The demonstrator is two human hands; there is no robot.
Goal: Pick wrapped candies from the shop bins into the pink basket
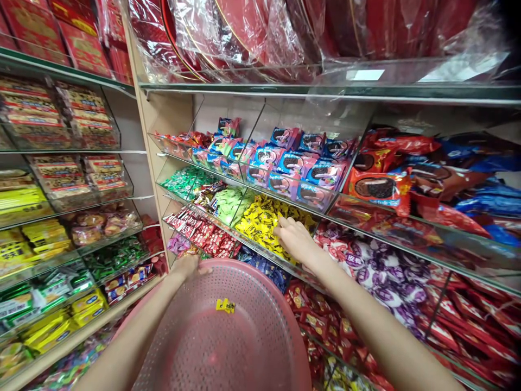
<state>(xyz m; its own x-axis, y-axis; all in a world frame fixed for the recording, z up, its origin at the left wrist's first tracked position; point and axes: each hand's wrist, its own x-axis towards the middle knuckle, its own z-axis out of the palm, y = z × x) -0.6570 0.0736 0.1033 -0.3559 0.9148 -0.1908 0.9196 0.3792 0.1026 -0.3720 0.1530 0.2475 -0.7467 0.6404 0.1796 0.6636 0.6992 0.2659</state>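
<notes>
My left hand [188, 267] grips the far rim of a large pink perforated basket [228, 353], its fingers wrapped over the edge. Inside the basket lie a few small yellow-wrapped candies [225, 306]. My right hand [293, 237] reaches into a clear shelf bin of yellow-wrapped candies [258, 220]. Its fingers are bent down at the right part of that pile; whether a candy is between the fingertips is too small to tell.
Blue and pink cookie packs [293, 163] fill the bin above my right hand, behind a clear panel. Purple and white candies [378, 271] lie to the right. Another shelf unit [93, 203] with packaged snacks stands at the left. Plastic-wrapped red items [260, 32] sit on top.
</notes>
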